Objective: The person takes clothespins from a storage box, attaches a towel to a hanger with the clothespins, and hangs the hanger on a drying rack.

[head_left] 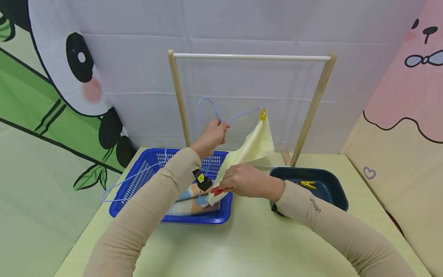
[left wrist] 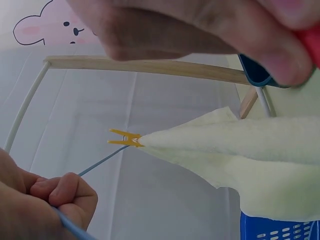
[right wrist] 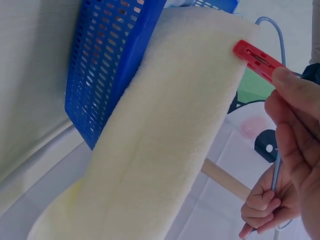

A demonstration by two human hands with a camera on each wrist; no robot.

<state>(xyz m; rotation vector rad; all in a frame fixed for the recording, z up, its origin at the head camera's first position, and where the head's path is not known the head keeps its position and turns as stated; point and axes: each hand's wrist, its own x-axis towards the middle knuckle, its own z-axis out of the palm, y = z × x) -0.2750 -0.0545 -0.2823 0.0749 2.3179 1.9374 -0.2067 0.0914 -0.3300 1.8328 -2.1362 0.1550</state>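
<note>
Pale-yellow towel [head_left: 240,154] hangs near the left grip [head_left: 212,134] clasping the hanger [head_left: 242,115], presumably steadying it, while the right grip [head_left: 247,181] pinches a red clothespin [right wrist: 257,60].

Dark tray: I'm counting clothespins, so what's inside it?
A yellow clothespin shows inside the dark tray, beside a reddish bit too small to identify. The right sleeve hides the near left part; anything lying there cannot be seen.

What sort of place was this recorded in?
Probably a small indoor corner staged as a play laundry area: a cartoon-printed backdrop closes in a table bearing a wooden-sided rack and a blue basket.
</note>
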